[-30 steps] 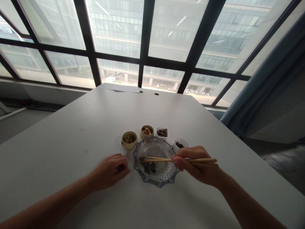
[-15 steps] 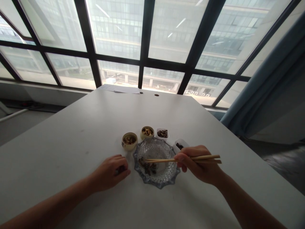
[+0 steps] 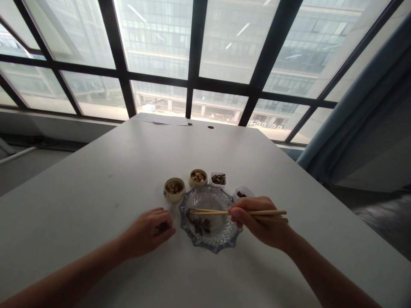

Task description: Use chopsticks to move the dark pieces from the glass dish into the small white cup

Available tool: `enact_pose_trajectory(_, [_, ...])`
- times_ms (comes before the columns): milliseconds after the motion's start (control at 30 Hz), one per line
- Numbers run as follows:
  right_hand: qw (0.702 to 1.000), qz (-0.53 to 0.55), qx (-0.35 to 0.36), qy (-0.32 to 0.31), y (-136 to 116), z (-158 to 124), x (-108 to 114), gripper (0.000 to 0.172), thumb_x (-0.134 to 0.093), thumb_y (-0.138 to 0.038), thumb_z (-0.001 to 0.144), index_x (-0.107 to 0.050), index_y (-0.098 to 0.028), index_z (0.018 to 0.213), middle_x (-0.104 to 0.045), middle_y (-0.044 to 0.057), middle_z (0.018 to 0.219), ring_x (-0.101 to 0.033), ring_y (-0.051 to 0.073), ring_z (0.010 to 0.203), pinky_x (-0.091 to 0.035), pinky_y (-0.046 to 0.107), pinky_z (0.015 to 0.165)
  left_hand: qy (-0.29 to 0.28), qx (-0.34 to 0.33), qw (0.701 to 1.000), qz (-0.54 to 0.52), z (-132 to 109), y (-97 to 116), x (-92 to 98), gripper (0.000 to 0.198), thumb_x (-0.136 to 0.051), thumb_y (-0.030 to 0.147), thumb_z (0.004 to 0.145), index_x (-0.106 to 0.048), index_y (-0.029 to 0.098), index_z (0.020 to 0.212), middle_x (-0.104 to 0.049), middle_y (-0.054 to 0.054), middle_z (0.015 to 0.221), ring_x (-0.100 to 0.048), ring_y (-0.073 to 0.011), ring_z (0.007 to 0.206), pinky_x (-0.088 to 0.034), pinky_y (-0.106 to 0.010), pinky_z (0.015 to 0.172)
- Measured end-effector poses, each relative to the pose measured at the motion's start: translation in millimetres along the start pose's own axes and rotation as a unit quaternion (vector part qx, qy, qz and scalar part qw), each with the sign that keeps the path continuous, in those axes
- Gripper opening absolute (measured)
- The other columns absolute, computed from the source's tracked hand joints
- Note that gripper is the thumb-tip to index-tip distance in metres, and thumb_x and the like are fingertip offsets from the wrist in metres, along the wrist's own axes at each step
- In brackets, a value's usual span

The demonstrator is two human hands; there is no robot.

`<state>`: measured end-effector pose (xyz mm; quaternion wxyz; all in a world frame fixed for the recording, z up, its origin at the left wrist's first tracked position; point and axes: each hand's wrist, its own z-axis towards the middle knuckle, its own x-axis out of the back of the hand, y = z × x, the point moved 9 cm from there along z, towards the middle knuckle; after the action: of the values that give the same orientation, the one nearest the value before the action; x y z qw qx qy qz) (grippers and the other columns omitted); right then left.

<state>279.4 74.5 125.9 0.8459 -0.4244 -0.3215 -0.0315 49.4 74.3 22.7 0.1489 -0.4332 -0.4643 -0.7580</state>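
Chopsticks (image 3: 208, 211) pinched in right hand (image 3: 260, 223) over glass dish (image 3: 212, 248); left hand (image 3: 147, 233) curled, contents unclear, white table (image 3: 96, 192), windows (image 3: 157, 38)

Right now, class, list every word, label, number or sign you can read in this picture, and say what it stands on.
No text can be read.
The tan cup: a dark mark on its side, too small to read.
The papers at the far edge of the table: nothing legible.
The chopsticks in the right hand: no marking visible.
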Motion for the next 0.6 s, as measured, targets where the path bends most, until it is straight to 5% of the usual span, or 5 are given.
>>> enact_pose_trajectory(600, [0.998,0.005,0.068,0.001,-11,1,-3,0.023,-0.063,-0.027,0.101,-0.077,-0.015,0.089,-0.070,0.003,0.057,-0.064,0.012,0.046,-0.050,0.021,0.048,-0.001,0.000,1.000,0.000,0,0,0.1,0.020,-0.057,0.029,0.092,-0.056,0.020,0.075,-0.061,-0.002,0.073,-0.057,-0.0152,0.069,-0.043,-0.023,0.064])
